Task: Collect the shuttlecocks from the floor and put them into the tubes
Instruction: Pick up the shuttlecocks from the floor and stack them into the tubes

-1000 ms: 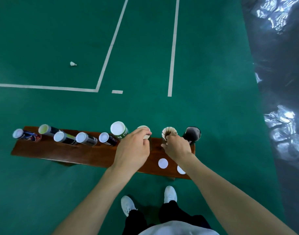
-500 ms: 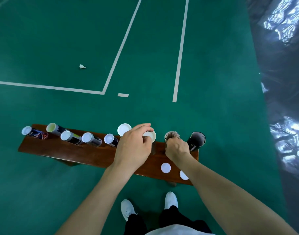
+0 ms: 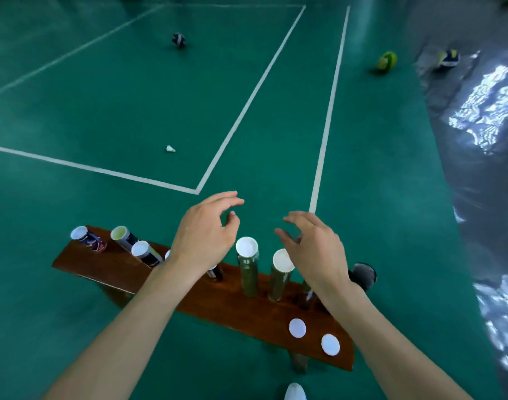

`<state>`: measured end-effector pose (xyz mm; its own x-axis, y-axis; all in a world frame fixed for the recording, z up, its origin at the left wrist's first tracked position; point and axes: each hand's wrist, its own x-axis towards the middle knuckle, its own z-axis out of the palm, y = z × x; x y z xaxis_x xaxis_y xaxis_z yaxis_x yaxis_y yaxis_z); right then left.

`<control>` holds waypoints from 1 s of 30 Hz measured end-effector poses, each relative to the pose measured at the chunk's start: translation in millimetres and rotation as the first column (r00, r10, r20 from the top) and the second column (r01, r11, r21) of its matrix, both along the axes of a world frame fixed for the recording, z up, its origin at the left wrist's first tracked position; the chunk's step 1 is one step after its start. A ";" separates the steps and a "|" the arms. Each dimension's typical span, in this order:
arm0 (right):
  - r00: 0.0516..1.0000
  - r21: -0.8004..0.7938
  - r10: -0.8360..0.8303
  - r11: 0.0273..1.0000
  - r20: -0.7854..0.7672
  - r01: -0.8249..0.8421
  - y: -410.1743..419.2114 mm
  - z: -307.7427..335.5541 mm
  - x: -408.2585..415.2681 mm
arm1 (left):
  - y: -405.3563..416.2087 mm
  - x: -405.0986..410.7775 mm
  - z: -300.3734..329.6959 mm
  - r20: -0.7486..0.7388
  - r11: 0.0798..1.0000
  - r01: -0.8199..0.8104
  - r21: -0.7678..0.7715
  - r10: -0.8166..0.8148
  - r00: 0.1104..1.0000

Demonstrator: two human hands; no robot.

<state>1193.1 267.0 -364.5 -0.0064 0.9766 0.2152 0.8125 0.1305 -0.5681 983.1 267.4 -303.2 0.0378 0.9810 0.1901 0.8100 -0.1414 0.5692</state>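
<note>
- Left hand [image 3: 202,238]: above the desk [image 3: 166,280], fingers loosely spread, holding nothing.
- Right hand [image 3: 313,249]: above the desk's right half, fingers relaxed, empty.
- Tubes: a row upright along the desk; two capped tubes [image 3: 248,267] stood between the hands; a dark uncapped tube [image 3: 362,275] at the right end.
- Loose caps [image 3: 297,328]: two, near the desk's right front corner.
- Shuttlecock [image 3: 170,148]: on the floor [image 3: 103,111], well apart from the desk, inside the court lines.
- Risk: the tall tubes stood just beside both wrists; a careless sweep would likely topple them.
</note>
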 end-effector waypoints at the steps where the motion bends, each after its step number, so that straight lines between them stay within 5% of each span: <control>1: 0.998 0.054 0.019 0.998 -0.061 -0.016 1.0 16.7 -18.2 | -4.2 -17.0 8.1 -0.015 0.999 -0.027 0.019 0.027 1.000; 6: 0.923 0.197 0.211 0.968 -0.323 -0.153 -10.2 77.4 -141.3 | -50.5 -140.7 42.8 -0.028 0.970 -0.218 0.112 0.222 0.975; 12: 0.823 0.061 0.417 0.902 -0.385 -0.428 -37.1 95.8 -308.2 | -134.6 -311.5 75.9 -0.104 0.913 -0.384 0.138 0.399 0.911; 19: 0.699 0.028 0.459 0.845 -0.548 -0.534 -77.0 88.3 -464.8 | -213.7 -465.7 95.9 -0.114 0.831 -0.545 0.111 0.555 0.824; 30: 0.711 -0.038 0.471 0.820 -0.523 -0.571 -33.0 51.6 -639.8 | -161.6 -633.7 42.3 0.081 0.796 -0.605 0.006 0.603 0.794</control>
